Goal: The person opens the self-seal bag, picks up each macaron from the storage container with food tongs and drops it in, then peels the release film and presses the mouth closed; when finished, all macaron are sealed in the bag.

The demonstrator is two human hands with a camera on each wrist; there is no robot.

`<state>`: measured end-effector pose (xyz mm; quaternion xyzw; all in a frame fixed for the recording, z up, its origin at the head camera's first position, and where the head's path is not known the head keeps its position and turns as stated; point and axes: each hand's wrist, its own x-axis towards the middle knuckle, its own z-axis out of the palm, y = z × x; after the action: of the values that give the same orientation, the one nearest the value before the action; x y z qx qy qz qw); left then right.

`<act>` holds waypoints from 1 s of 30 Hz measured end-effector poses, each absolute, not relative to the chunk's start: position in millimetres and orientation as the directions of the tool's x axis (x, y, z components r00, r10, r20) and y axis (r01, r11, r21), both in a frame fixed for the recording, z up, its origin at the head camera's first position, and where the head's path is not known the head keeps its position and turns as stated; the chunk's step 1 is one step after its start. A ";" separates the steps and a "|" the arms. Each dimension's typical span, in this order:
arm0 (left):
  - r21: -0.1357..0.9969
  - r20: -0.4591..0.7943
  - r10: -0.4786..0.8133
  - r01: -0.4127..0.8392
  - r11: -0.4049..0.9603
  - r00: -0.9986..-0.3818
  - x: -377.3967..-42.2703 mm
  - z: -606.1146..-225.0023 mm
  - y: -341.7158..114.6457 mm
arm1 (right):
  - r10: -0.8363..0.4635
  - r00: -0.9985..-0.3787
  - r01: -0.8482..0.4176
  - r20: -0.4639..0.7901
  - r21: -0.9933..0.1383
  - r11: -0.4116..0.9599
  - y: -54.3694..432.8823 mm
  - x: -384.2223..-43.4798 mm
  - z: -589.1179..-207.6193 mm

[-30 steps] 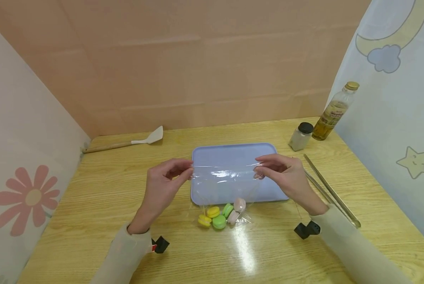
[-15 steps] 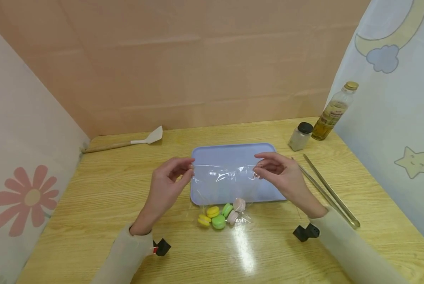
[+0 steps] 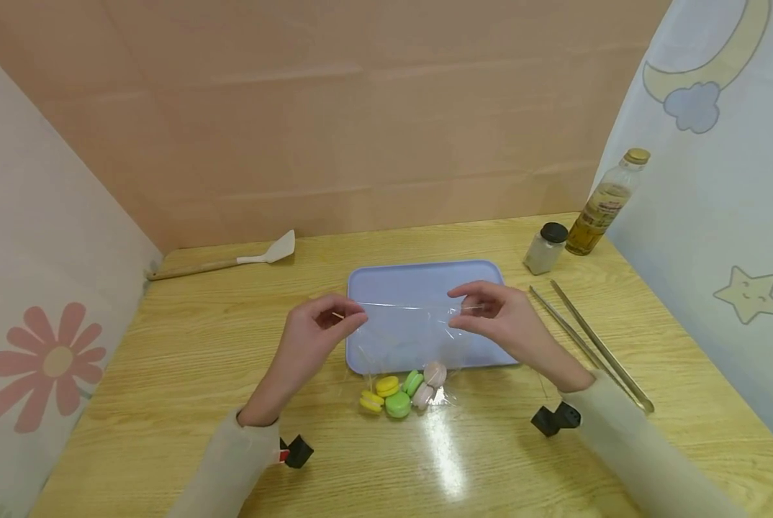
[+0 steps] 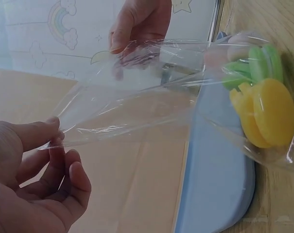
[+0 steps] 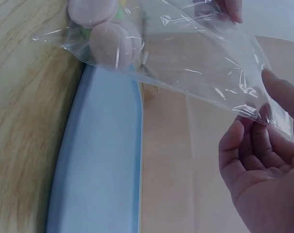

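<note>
A clear plastic bag [image 3: 402, 332] with several yellow, green and pink macarons [image 3: 398, 404] in its bottom is stretched between both hands. My left hand [image 3: 315, 338] pinches one corner of its upper edge between thumb and index finger, as the left wrist view shows. At the opposite corner my right hand [image 3: 506, 327] holds the film with curled fingers; its thumb [image 5: 282, 92] stands apart from the index fingertip. The macarons lie close over the table, just in front of a light blue tray [image 3: 425, 273], and the bag's upper part overlaps the tray.
Long metal tongs [image 3: 597, 345] lie right of the tray. Behind them stand a jar [image 3: 545, 250] with a black lid and a bottle [image 3: 600, 208] of amber liquid. A spatula [image 3: 231, 260] with a wooden handle lies at the back left, near the wall.
Both hands have drawn closer together, the left moving right and the right moving left. The bag's upper edge is less spread. The right thumb and index finger are now wider apart. The macarons stay put.
</note>
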<state>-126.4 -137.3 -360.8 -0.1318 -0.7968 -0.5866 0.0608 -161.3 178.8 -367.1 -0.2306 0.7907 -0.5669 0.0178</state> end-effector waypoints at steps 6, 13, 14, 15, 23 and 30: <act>0.889 0.269 0.157 0.308 0.338 -0.950 -128.4 -358.1 -137.6 | -0.433 -0.888 -0.309 0.156 -0.899 0.311 175.8 -165.6 -362.1; 0.838 0.328 0.162 0.366 0.406 -0.931 -131.8 -358.3 -141.2 | -0.432 -0.884 -0.332 0.177 -0.889 0.315 177.6 -169.5 -362.0; 0.833 0.333 0.164 0.371 0.411 -0.929 -132.2 -357.9 -141.8 | -0.428 -0.886 -0.333 0.179 -0.887 0.319 178.2 -169.9 -362.1; 0.831 0.333 0.167 0.372 0.414 -0.928 -132.5 -357.4 -142.4 | -0.425 -0.888 -0.333 0.179 -0.886 0.322 179.0 -170.1 -362.1; 0.813 0.323 0.189 0.374 0.445 -0.927 -132.7 -353.3 -147.0 | -0.400 -0.904 -0.304 0.154 -0.887 0.347 192.3 -167.3 -360.9; 0.800 0.322 0.195 0.376 0.467 -0.926 -131.9 -352.0 -149.5 | -0.394 -0.902 -0.319 0.178 -0.888 0.330 202.8 -165.4 -360.5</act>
<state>-131.9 -149.5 -352.0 -0.1678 -0.8515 -0.4881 0.0929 -165.4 202.8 -360.5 -0.2188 0.8148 -0.5357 0.0347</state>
